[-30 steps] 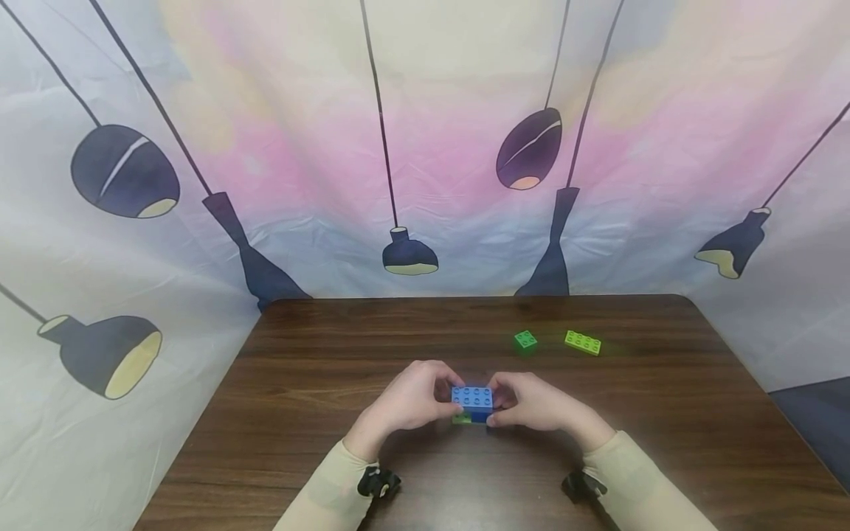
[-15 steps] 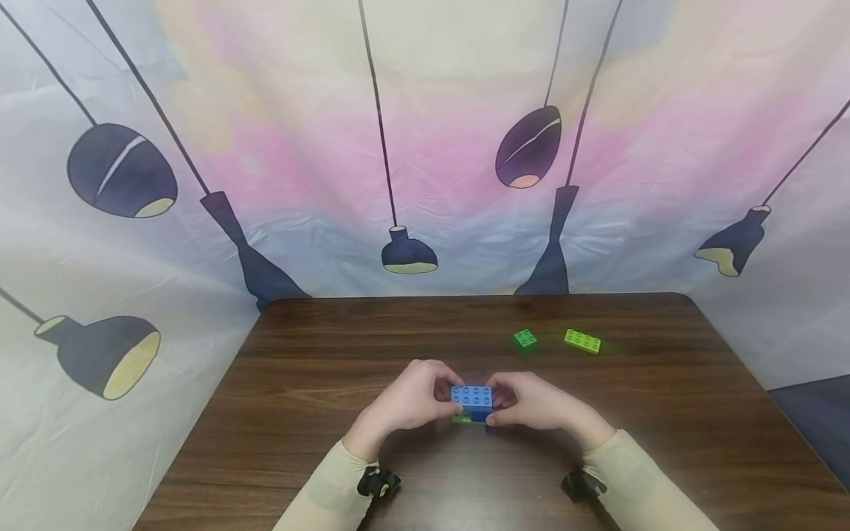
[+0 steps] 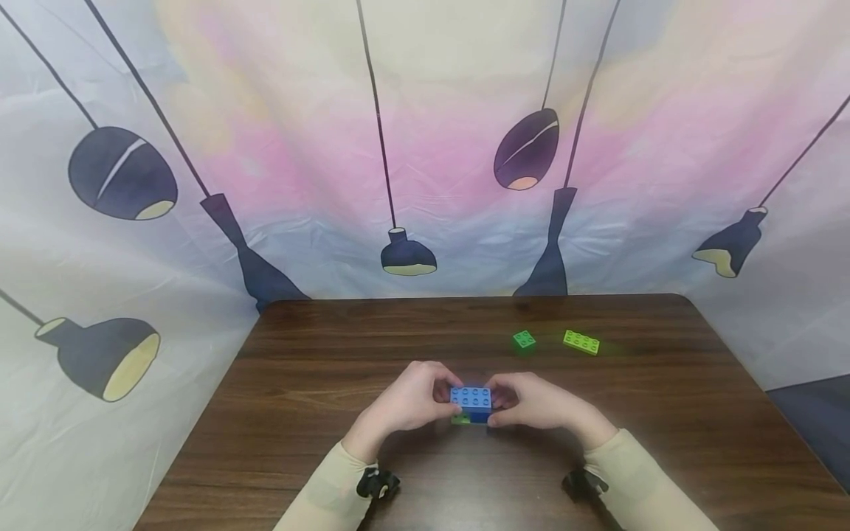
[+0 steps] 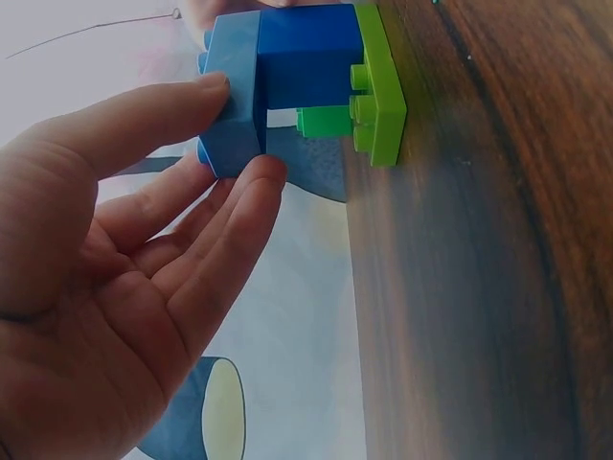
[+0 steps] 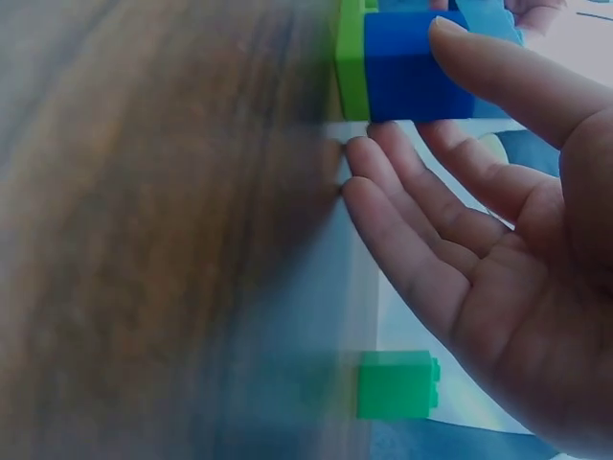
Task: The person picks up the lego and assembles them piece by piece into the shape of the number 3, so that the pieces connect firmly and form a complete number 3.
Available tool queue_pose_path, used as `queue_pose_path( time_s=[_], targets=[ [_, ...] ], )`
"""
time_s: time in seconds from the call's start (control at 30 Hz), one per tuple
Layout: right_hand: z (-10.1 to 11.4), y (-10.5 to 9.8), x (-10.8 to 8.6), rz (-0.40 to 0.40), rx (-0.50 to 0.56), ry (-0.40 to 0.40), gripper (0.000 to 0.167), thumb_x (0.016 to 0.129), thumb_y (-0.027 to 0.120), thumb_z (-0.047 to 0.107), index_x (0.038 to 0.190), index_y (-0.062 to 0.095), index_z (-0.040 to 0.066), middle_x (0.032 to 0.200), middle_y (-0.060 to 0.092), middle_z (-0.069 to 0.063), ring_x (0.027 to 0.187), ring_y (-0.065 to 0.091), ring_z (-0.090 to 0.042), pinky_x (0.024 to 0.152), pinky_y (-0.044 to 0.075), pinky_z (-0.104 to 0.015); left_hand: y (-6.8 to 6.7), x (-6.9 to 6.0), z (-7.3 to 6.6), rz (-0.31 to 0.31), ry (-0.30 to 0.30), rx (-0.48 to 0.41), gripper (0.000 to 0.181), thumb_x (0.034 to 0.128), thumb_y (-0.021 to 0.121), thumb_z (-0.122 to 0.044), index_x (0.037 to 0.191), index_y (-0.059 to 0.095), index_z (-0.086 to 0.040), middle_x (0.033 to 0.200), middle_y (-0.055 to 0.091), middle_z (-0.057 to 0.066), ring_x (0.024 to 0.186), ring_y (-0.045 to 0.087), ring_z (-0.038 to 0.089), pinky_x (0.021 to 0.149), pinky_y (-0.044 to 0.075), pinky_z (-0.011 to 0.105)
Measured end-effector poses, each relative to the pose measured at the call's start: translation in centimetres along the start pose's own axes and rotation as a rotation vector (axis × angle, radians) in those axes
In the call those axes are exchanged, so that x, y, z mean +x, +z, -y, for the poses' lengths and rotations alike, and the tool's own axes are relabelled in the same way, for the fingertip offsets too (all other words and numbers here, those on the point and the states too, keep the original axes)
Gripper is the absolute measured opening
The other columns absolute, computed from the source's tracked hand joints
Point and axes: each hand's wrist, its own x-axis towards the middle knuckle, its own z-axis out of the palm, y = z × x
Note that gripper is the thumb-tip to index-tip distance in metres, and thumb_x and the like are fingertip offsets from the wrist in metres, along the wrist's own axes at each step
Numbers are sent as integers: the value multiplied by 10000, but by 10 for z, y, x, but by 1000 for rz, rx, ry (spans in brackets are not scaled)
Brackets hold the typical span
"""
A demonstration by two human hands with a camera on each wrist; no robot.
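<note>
1. The biggest thing is the cloth wall (image 3: 458,88) around the table. It has soft pink, yellow and blue colours, a few wrinkles, and dark hanging lamps (image 3: 408,257) (just pictures, not real ones).
2. Next is the brown table (image 3: 319,354). It has stripy wood lines, round back corners, and a pale shine near the front.
3. Two cream sleeves (image 3: 654,487) reach in over the front. Each wrist wears a small black thing (image 3: 378,484).
4. The left hand (image 3: 412,398) pinches the end of the light blue brick (image 3: 470,398) with its thumb and fingers. The right hand (image 3: 534,400) pinches the dark blue brick (image 5: 412,67) at the other end, with its other fingers spread out loosely.
5. Those bricks make a little tower in the middle, between the hands: light blue on top, dark blue under it, and a lime brick (image 4: 383,105) at the bottom (some of its bumps show on the left side).
6. A long yellow-green brick (image 3: 581,341) lies farther back, to the right.
7. The smallest is a square green brick (image 3: 524,339), just left of that.
</note>
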Motion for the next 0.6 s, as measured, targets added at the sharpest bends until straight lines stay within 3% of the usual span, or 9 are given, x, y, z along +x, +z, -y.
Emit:
queue_pose_path(
  time_s=[0.13,0.27,0.4,0.6],
  targets=[
    [-1,-7,-2,15,-1,1,395,935,859,236,1267,694,97,1138,743,22,1074,727,-185,933,600,-399,0,0,0,1,2,-2,240,886,900,-147,1095,796,-96,976,691,-68,803,645,55,718,567,231],
    [-3,-18,-5,-21,-48,-22,372,949,845,251,1269,718,111,1174,748,19,1085,726,-187,911,604,-385,0,0,1,-1,4,-2,240,887,900,-153,1098,797,-101,981,697,-65,803,649,63,716,568,232],
    [-6,-32,-9,-119,-79,-16,344,968,824,245,1272,734,114,1182,757,-2,1084,720,-178,917,598,-377,1,1,3,-2,9,6,243,889,901,-163,1100,798,-99,974,701,-66,796,646,58,710,565,232],
    [-12,-56,-13,-267,-80,46,391,983,800,216,1316,709,31,1214,753,-100,1105,711,-229,949,571,-455,2,-1,3,-1,5,15,254,888,901,-163,1111,798,-95,969,703,-67,789,640,42,706,561,234]
  ],
)
